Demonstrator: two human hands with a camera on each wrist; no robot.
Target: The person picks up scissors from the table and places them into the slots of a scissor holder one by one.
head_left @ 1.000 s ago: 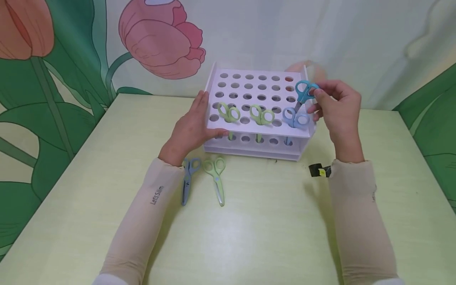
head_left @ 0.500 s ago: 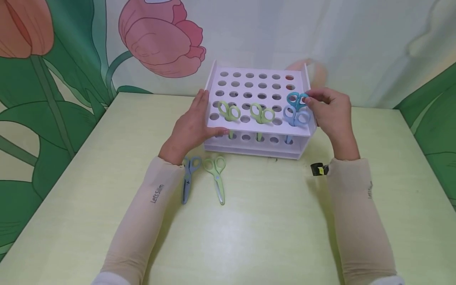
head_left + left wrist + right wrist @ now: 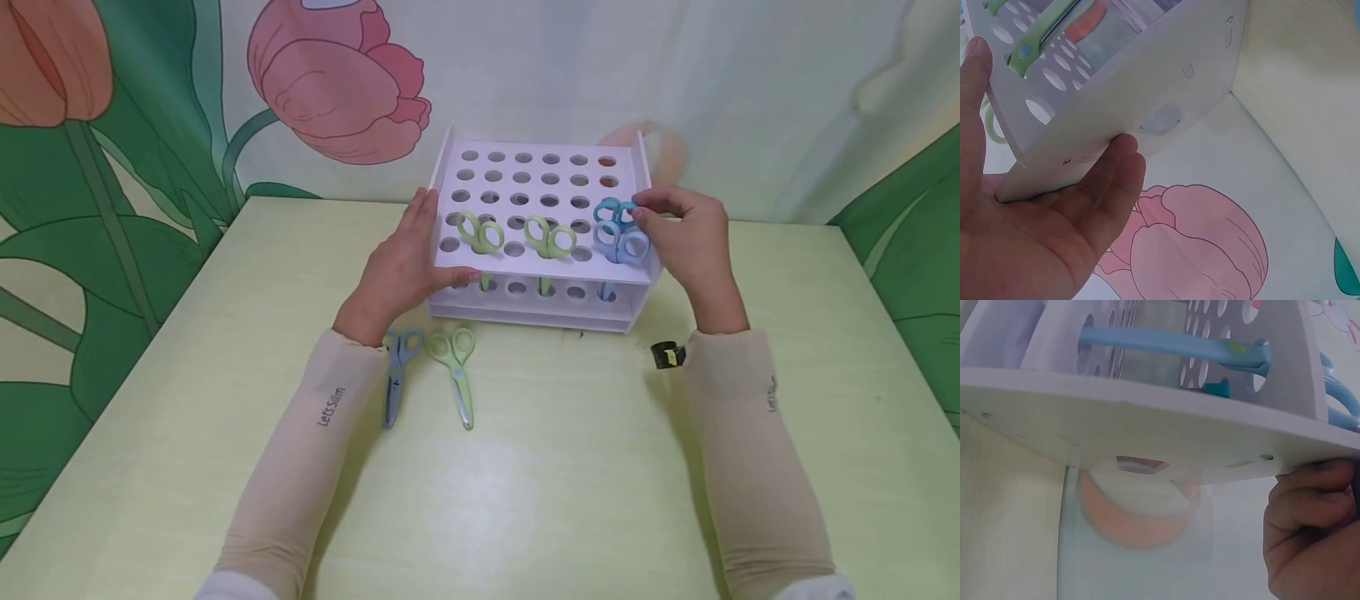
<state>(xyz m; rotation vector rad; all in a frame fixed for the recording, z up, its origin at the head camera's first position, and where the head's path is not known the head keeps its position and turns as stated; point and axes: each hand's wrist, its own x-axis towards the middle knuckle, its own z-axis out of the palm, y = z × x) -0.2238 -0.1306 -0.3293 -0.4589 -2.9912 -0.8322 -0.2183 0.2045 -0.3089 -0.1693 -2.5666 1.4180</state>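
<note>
A white rack (image 3: 536, 268) with rows of round holes stands at the back of the table. My left hand (image 3: 397, 271) holds its left front corner, thumb at the front edge and fingers along the side panel (image 3: 1166, 94). My right hand (image 3: 692, 242) pinches the handle of teal scissors (image 3: 612, 208), whose blades are down in a right-hand hole; their lower part shows teal (image 3: 1216, 387) under the top plate. Just in front, light blue scissors (image 3: 621, 243) stand in a front-row hole. Two pairs of green scissors (image 3: 480, 233) stand farther left in that row.
On the table before the rack lie grey-blue scissors (image 3: 393, 387) and green scissors (image 3: 457, 379), side by side near my left forearm. A black strap piece (image 3: 667, 356) sticks out at my right wrist. Behind the rack hangs a flower-printed curtain (image 3: 525, 67).
My right hand has moved left and down, lowering the teal scissors into a hole behind the light blue ones. My left hand stays on the rack.
</note>
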